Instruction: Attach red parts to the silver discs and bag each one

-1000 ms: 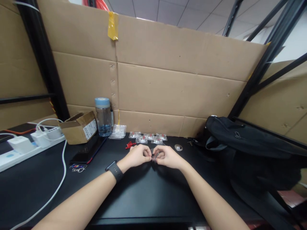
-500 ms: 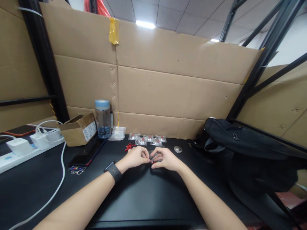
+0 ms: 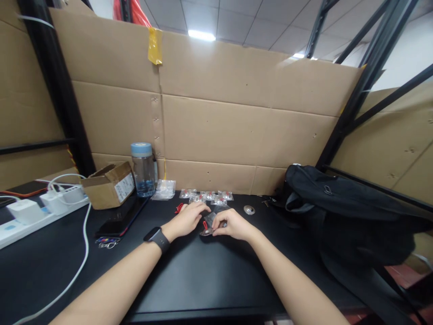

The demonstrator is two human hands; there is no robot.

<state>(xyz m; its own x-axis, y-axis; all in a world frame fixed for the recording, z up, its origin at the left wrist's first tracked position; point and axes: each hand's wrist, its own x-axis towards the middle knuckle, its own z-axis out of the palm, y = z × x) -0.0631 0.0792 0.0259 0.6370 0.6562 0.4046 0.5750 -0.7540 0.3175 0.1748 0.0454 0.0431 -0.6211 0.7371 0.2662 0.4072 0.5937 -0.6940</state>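
My right hand point(image 3: 229, 224) pinches the edge of a small clear plastic bag point(image 3: 210, 218). At its fingertips lies a round, shiny disc with a red cord loop point(image 3: 205, 228); whether the disc is inside the bag or against it I cannot tell. My left hand point(image 3: 189, 219) is apart from the bag, fingers stretched and loosely spread, holding nothing. Beside its knuckles a bundle of red cords point(image 3: 179, 208) shows, partly hidden. Several bagged discs with red cords point(image 3: 209, 196) lie in a group behind the hands. A bare round metal disc point(image 3: 249, 210) rests to the right.
Flat clear bags point(image 3: 164, 189) lie near a water bottle point(image 3: 142, 174) and an open cardboard box point(image 3: 110, 187). Further left are a phone point(image 3: 118, 221) and a white power strip point(image 3: 30, 225) with a cable. A black backpack point(image 3: 345, 212) covers the right side; cardboard point(image 3: 219, 135) walls the back.
My left hand has let go and moved left, its fingers opening. The bag and the red-corded disc now show more plainly at my right hand. The view has shifted slightly.
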